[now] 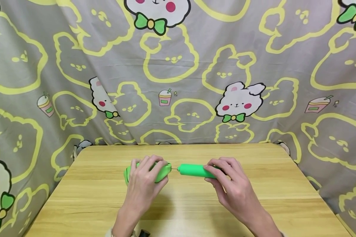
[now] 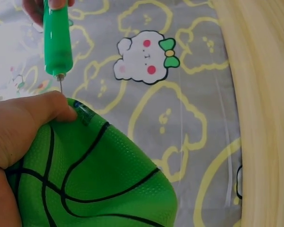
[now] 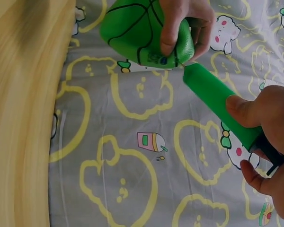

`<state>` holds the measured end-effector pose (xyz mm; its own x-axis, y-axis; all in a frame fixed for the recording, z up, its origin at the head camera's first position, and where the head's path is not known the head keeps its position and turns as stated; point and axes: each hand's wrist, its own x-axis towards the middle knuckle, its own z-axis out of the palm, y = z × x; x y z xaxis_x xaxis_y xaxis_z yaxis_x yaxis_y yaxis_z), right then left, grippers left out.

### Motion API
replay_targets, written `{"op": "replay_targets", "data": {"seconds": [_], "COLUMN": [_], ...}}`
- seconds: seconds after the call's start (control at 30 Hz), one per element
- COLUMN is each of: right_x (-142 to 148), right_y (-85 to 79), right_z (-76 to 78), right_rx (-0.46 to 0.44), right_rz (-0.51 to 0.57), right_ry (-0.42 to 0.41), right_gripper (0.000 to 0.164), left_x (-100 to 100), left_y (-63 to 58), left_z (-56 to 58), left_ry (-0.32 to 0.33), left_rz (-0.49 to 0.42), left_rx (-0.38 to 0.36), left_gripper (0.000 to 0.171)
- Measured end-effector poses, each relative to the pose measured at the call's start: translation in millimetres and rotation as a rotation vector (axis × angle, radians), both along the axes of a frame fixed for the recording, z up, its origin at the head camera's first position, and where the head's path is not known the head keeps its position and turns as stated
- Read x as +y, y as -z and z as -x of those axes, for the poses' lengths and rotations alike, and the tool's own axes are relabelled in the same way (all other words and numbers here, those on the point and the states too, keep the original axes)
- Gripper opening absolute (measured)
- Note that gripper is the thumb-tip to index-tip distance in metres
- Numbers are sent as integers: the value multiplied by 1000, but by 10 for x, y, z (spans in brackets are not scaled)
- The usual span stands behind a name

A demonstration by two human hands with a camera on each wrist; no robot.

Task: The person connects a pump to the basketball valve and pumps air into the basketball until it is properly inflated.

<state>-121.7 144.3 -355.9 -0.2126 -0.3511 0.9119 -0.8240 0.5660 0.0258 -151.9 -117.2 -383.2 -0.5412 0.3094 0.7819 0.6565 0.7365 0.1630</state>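
Observation:
My left hand grips a soft, partly collapsed green basketball with black seam lines, its fingers bent over the top. A green hand pump lies level to the right, with my right hand curled round its rear end. From the pump's front tip a thin metal needle runs to the ball, close by my left thumb. In the right wrist view a black part shows at the back of the pump, partly covered by the right hand.
Both hands are above a light wooden table. Behind and beside it hangs a grey curtain printed with yellow outlines and white bunnies. A small black object shows at the bottom edge, near the left wrist.

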Motion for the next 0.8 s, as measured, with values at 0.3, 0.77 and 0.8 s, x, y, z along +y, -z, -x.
{"op": "replay_targets", "data": {"seconds": [0.3,0.77,0.8], "right_x": [-32,-32,-35], "right_y": [33,92,98], "right_z": [42,137,139], "right_rx": [18,38,41], "right_rz": [11,22,21], "right_ry": [-11,-53,-52], "right_gripper": [29,26,26], "left_x": [6,12,9], "left_y": [32,48,46], "left_z": [19,41,44], "left_ry": [22,36,37], "left_rz": [-22,-24,-21], "left_rx": [6,3,6], "left_gripper": [30,28,28]}}
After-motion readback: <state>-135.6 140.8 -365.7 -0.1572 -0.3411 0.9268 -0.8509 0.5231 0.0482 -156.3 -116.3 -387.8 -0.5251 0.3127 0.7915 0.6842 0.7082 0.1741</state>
